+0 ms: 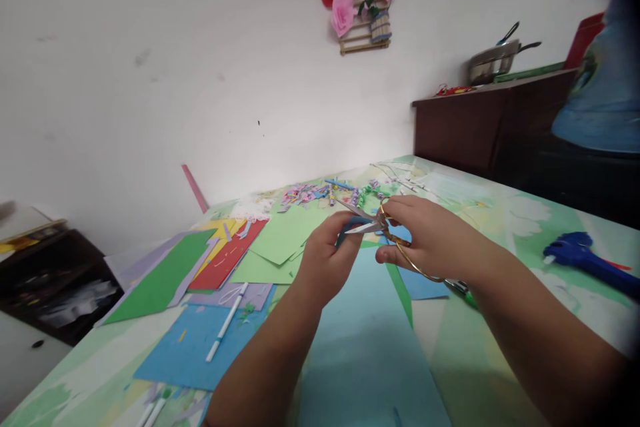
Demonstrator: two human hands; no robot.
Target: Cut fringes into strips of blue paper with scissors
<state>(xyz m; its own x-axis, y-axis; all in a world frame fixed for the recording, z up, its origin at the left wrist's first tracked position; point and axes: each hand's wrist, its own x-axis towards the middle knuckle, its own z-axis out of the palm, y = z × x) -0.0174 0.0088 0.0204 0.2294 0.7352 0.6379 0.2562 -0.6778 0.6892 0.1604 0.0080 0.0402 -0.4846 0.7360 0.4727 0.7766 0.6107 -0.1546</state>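
Over the table, my right hand (433, 237) is closed round scissors (371, 227) with gold-coloured handles. Their blades are spread apart and point left toward my left hand (324, 263). Between the thumb and fingers of that hand is a small piece of blue paper (347, 229), which lies between the blades; part of it is hidden by the fingers. Beneath both hands lies a light blue sheet (370, 340). A darker blue sheet (425, 285) sits under my right hand, and a green-handled tool (465, 292) is partly covered by my right wrist.
Coloured sheets, including red (230, 257) and green (160, 280), spread to the left. A white marker (227, 323) rests on a blue sheet (175, 340). Paper scraps (303, 194) are heaped near the wall. A blue glue gun (590, 260) lies right. Another person (600, 93) stands beyond.
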